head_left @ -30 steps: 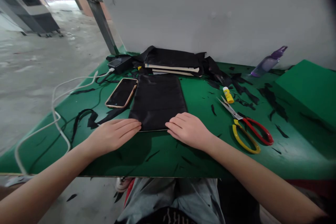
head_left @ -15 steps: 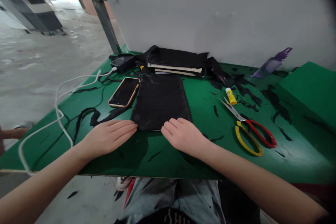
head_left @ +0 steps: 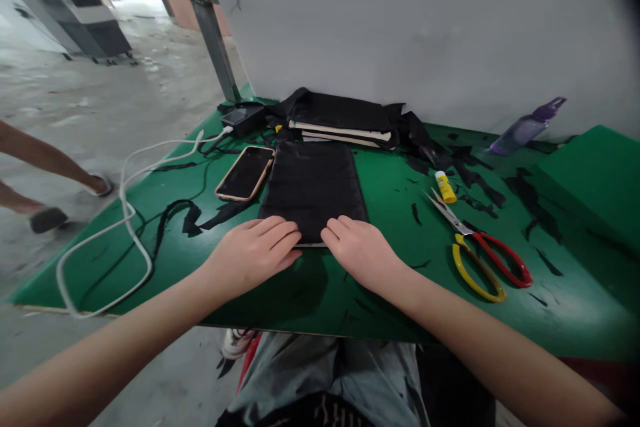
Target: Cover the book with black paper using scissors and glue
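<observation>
A flat black cloth-covered panel [head_left: 314, 187] lies on the green table [head_left: 320, 293] in front of me. My left hand [head_left: 255, 255] rests palm down with its fingers over the panel's near edge. My right hand [head_left: 361, 252] lies flat beside it, fingertips on the same near edge. Both hands are spread flat and hold nothing. The two hands sit close together, a small gap between them.
A phone [head_left: 246, 173] lies left of the panel, with a white cable [head_left: 125, 220] looping off the left edge. Red-and-yellow scissors [head_left: 475, 247] and a yellow glue stick [head_left: 445, 187] lie to the right. Black-covered boards [head_left: 345, 121] are stacked behind, a purple bottle [head_left: 527, 127] at back right. Another person's legs [head_left: 35, 173] are at the left.
My left hand has slid right along the panel's near edge, closing most of the gap to my right hand. A person's legs have come into view at the left.
</observation>
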The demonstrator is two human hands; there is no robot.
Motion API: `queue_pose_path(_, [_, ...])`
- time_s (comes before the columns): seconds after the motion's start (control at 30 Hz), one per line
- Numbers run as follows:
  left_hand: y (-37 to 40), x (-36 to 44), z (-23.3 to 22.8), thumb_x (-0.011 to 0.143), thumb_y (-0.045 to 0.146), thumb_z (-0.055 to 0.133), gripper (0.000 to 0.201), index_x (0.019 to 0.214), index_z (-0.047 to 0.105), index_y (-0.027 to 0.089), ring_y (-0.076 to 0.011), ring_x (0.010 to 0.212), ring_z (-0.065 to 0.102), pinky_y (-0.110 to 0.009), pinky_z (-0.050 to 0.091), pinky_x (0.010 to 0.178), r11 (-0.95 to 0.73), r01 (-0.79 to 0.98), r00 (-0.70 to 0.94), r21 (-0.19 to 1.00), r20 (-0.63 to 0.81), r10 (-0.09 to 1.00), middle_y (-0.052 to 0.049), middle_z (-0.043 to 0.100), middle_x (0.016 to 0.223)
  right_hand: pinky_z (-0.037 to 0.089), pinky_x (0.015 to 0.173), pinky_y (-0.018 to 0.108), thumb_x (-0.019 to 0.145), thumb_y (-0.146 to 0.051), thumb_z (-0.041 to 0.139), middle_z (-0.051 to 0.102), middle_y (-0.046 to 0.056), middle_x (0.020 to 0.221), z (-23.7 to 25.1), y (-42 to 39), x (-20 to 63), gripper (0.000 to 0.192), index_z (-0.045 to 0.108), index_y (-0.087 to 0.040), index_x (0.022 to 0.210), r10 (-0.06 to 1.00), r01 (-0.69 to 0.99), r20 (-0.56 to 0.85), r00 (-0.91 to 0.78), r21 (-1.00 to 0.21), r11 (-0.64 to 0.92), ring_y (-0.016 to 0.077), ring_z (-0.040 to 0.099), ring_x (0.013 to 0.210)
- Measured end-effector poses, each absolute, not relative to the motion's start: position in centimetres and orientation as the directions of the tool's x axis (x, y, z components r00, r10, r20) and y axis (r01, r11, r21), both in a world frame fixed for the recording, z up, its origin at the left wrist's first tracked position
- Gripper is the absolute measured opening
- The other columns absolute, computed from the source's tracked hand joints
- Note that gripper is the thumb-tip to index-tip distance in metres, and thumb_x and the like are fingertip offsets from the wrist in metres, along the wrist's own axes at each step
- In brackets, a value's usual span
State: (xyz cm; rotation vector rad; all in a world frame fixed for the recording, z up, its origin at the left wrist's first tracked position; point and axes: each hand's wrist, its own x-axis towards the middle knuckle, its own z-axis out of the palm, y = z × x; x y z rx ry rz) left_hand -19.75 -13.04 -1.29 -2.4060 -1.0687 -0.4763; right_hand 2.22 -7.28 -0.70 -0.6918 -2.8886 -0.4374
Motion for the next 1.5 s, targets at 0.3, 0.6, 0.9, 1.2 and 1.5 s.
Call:
queue_pose_path(0.3, [-11.6, -19.1, -1.6, 0.089, 0.011, 0.047, 0.019, 0.098, 0.064, 0.012, -0.0207, 0.091, 0.063, -0.031, 0.052, 0.068, -0.606, 0.719, 0.695, -0.339, 0.371, 0.616, -0.008, 0.069, 0.104, 0.033, 0.056, 0.031, 0.084, -0.005, 0.044, 0.057, 0.005, 0.080, -1.4, -7.2, 2.5, 0.016, 0.054, -0.017, 0.083, 0.436, 0.489, 0.243, -0.866, 0.233, 0.841, 0.0179, 0.049, 0.072])
queue_pose_path(0.6, [-10.7, -19.6, -1.1, 0.093, 0.015, 0.045, 0.021, 0.097, 0.065, 0.016, -0.0191, 0.086, 0.064, -0.030, 0.051, 0.073, -0.640, 0.757, 0.650, -0.133, 0.253, 0.717, -0.006, 0.070, 0.096, 0.043, 0.077, 0.031, 0.080, -0.024, 0.056, 0.061, 0.005, 0.095, -0.2, -6.8, 2.5, 0.029, 0.058, -0.014, 0.107, 0.563, 0.515, 0.218, -0.797, -0.242, 0.823, 0.0178, 0.053, 0.090])
queue_pose_path(0.9, [-8.0, -19.3, 1.9, 0.090, 0.024, 0.054, 0.016, 0.089, 0.069, 0.026, -0.0162, 0.079, 0.067, -0.025, 0.045, 0.065, -0.560, 0.828, 0.557, 0.012, 0.085, 0.826, 0.003, 0.072, 0.085, 0.044, 0.081, 0.031, 0.089, -0.027, 0.051, 0.065, 0.006, 0.096, -1.0, -6.4, 2.6, 0.022, 0.065, -0.015, 0.101, 0.596, 0.553, 0.269, -0.756, -0.225, 0.803, 0.0192, 0.055, 0.094])
queue_pose_path(1.2, [-6.7, -16.5, 5.8, 0.088, 0.014, 0.050, 0.017, 0.094, 0.065, 0.020, -0.0212, 0.101, 0.062, -0.050, 0.030, 0.109, -0.668, 0.702, 0.711, -0.247, 0.201, 0.673, -0.002, 0.069, 0.093, 0.038, 0.070, 0.028, 0.085, -0.023, 0.053, 0.063, 0.003, 0.083, -0.8, -5.6, 2.2, 0.015, 0.067, -0.019, 0.082, 0.802, 0.502, 0.299, -0.517, -0.653, 0.567, 0.0150, 0.054, 0.077])
queue_pose_path(1.5, [-7.4, -13.6, 4.1, 0.092, 0.021, 0.044, 0.029, 0.121, 0.050, 0.017, -0.0253, 0.116, 0.053, -0.045, 0.043, 0.098, -0.612, 0.790, 0.481, 0.037, 0.583, 0.655, -0.010, 0.058, 0.122, 0.039, 0.054, 0.025, 0.078, -0.049, 0.059, 0.051, -0.004, 0.063, -2.0, -4.6, 5.3, 0.031, 0.059, -0.020, 0.070, 0.996, 0.034, 0.077, 0.034, -0.997, 0.075, 0.0106, 0.046, 0.058])
